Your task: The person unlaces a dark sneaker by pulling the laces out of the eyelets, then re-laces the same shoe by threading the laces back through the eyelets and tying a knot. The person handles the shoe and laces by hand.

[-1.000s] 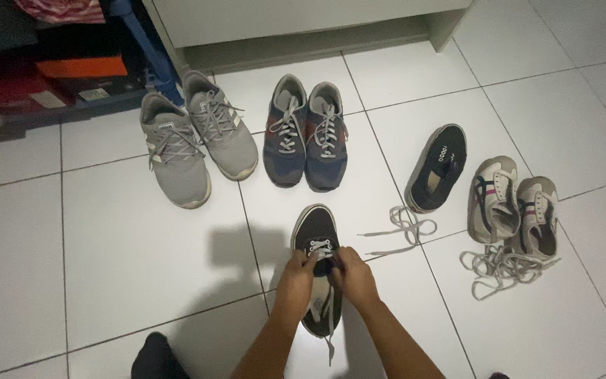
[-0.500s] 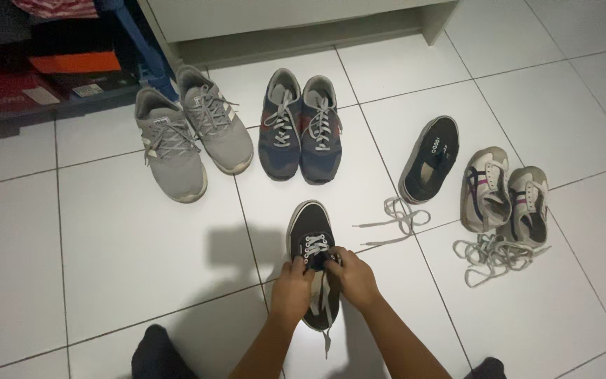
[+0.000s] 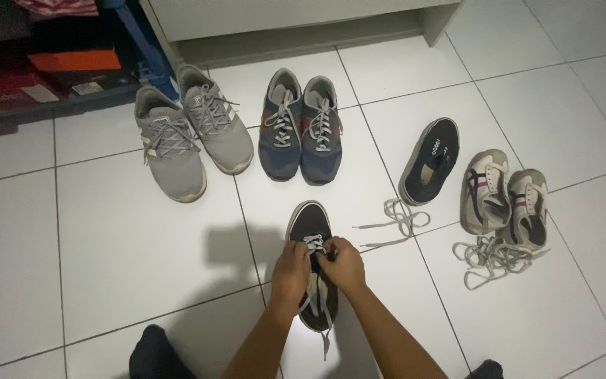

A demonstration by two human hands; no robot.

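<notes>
White tiled floor [image 3: 106, 231]; orange and dark boxes [image 3: 71, 67] stacked top left beside a white cabinet [image 3: 282, 17]. Left hand [image 3: 291, 272] and right hand [image 3: 343, 264] are closed, pinching the laces [image 3: 315, 245] of the dark shoe [image 3: 311, 224] at bottom centre.

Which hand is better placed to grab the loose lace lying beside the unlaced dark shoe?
Right. The right hand sits nearer the loose lace; the left hand is across the dark shoe.
</notes>
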